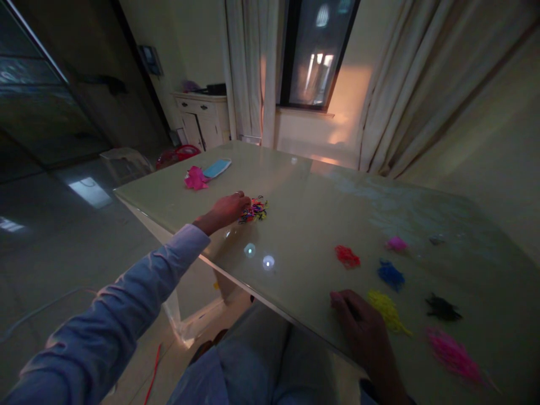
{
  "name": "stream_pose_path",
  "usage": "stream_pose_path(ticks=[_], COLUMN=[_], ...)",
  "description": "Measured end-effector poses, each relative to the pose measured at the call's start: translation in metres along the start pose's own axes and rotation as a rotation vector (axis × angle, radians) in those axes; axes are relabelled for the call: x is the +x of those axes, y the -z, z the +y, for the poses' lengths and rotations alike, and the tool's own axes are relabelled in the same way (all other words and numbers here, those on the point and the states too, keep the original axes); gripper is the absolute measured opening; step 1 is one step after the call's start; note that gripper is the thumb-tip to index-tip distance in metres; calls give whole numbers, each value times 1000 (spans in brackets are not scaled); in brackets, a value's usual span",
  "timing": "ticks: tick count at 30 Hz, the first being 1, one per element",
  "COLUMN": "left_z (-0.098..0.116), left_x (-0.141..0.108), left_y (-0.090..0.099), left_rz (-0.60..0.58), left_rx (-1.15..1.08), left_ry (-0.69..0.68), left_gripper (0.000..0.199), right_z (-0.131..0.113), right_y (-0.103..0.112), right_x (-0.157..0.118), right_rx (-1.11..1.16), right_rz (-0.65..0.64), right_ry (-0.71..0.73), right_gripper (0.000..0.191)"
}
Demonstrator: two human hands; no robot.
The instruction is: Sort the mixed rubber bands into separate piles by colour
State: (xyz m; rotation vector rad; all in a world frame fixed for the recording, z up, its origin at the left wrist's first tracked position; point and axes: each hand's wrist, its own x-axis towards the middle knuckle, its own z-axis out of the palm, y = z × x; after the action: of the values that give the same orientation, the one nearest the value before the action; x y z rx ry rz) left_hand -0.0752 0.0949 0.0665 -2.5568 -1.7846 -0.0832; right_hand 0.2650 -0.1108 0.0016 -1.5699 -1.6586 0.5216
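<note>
My left fingers (pixel 241 197) pinch into the mixed bands (pixel 253 210), while my right hand (pixel 363 332) rests flat beside the yellow pile (pixel 386 309).

The desk (pixel 320 225) top looks glossy and smooth like glass, mirroring lights; the sleeve (pixel 126 304) is soft matt cloth; curtains (pixel 405 84) are cloth.
</note>
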Motion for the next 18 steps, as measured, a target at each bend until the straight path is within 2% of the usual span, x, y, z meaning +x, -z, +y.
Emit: stream_pose_path(ticks=[8,13,15,18], left_z=[-2,2,11,35], left_x=[1,-2,-9,-25], left_y=[-20,-15,-9,2], left_rz=[-13,55,96,89], left_rx=[-66,-164,-383,-915], left_ry=[65,107,132,165], left_gripper=[21,29,32,38], right_z=[-3,-1,0,-1], right_y=[1,0,-1,-1], right_x=[-1,-2,-1,-1], right_rx=[3,9,13,13], right_rz=[-1,1,1,7], right_ry=[7,11,12,25], right_gripper=[49,48,47,46])
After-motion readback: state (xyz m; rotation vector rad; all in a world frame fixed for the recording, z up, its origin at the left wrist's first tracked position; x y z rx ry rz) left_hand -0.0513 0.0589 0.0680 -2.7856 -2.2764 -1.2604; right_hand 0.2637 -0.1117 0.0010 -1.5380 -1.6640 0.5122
